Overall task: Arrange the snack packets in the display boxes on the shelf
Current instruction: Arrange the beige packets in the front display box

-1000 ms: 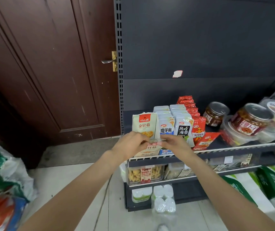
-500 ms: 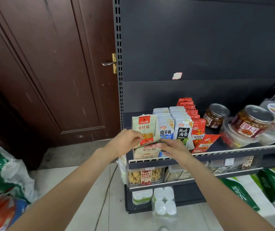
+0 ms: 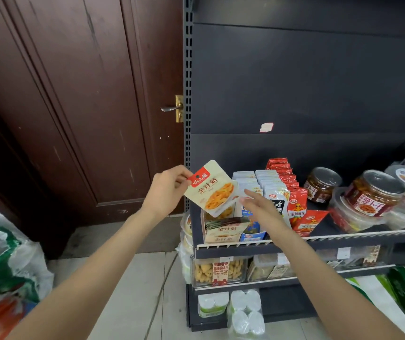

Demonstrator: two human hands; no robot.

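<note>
1 cream enoki-mushroom packet [image 3: 210,188] with a red label, tilted, now lifted above its display box [image 3: 223,230] at the shelf's [image 3: 343,238] left end, pinched by the left hand [image 3: 165,190]; right hand [image 3: 261,209] spread beside it.

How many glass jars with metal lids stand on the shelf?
2: a smaller jar further back beside the red packets, and a larger jar to its right. Others may be hidden.
</note>
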